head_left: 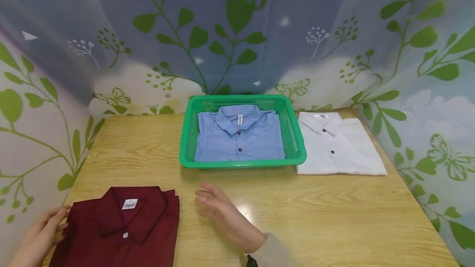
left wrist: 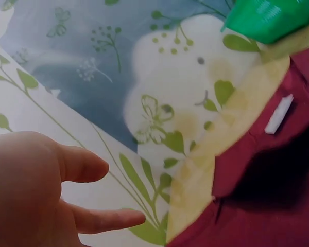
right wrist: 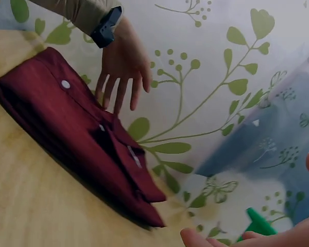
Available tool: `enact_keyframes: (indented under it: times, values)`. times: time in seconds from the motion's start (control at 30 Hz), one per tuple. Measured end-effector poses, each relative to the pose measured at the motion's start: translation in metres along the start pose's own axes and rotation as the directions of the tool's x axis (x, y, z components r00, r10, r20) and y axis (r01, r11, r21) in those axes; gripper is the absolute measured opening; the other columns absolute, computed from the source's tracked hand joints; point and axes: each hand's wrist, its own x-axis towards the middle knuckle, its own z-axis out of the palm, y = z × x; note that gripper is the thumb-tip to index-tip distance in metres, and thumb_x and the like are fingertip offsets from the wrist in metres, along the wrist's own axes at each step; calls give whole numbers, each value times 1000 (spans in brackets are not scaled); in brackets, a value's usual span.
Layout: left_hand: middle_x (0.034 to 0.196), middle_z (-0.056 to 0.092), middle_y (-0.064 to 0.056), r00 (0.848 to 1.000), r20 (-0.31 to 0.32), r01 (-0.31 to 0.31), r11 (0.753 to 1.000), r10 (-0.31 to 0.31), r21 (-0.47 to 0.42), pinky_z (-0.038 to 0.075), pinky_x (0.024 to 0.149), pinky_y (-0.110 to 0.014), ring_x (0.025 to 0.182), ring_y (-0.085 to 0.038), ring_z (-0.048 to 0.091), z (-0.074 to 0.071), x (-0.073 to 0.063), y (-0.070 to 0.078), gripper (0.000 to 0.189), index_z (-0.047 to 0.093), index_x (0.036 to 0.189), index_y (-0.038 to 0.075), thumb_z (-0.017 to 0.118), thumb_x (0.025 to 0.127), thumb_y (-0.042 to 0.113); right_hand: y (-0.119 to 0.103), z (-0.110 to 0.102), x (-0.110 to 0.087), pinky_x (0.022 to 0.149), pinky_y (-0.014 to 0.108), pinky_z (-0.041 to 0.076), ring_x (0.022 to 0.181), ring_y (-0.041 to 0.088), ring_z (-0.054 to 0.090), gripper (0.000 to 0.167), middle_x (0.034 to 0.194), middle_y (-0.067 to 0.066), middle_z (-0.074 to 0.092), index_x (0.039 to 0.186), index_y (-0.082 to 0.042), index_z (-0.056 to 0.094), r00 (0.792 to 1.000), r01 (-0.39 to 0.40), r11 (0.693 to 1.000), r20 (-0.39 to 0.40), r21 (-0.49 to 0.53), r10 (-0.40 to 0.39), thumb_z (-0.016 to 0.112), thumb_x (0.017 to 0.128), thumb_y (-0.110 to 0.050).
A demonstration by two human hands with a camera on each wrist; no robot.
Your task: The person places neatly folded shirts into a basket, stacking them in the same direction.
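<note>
A folded maroon shirt (head_left: 148, 234) with a collar, a white label and a white button lies at the front left of the table. My left hand (head_left: 43, 234) is at its left edge, fingers loosely extended; whether they touch the cloth I cannot tell. In the left wrist view that hand (left wrist: 36, 190) has thumb and finger apart with nothing between them. To the right of the shirt, my right hand (head_left: 229, 216) hovers with relaxed fingers, holding nothing. Only part of the right hand (right wrist: 293, 235) shows in the right wrist view.
A green plastic basket (head_left: 243, 163) stands at the back middle with a folded blue shirt (head_left: 256, 141) in it. Beside it on the right lies a folded white shirt (head_left: 352, 151). Leaf-patterned walls (head_left: 259, 69) close off the back and sides of the wooden table (head_left: 315, 217).
</note>
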Motion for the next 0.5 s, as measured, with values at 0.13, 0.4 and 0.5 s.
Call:
enact_keyframes:
  times: [0.13, 0.4, 0.5]
  values:
    - [131, 52, -22, 996, -82, 25, 997, -19, 75, 50, 87, -35, 107, -22, 56, 2, 4, -6, 61, 37, 143, -5, 28, 107, 43, 18, -3, 5, 114, 51, 29, 139, 41, 32, 70, 154, 23, 27, 154, 1, 20, 997, -73, 992, -9, 104, 75, 53, 99, -29]
    - [144, 23, -44, 994, -62, 88, 995, -85, 39, 42, 76, -20, 115, -33, 50, 6, -4, 11, 73, 11, 148, -20, 21, 107, 40, 34, -2, 10, 116, 55, 23, 141, 47, 26, 78, 156, 28, 21, 154, 7, 13, 990, -139, 969, 9, 202, 140, 54, 99, -28]
    - [148, 13, -45, 992, -13, 126, 992, -126, -28, 46, 95, -30, 133, -47, 34, 7, -1, 10, 76, 2, 149, -18, 20, 107, 43, 35, 0, 11, 116, 55, 23, 141, 49, 26, 78, 156, 31, 20, 153, 9, 11, 989, -150, 965, 18, 215, 149, 53, 99, -29]
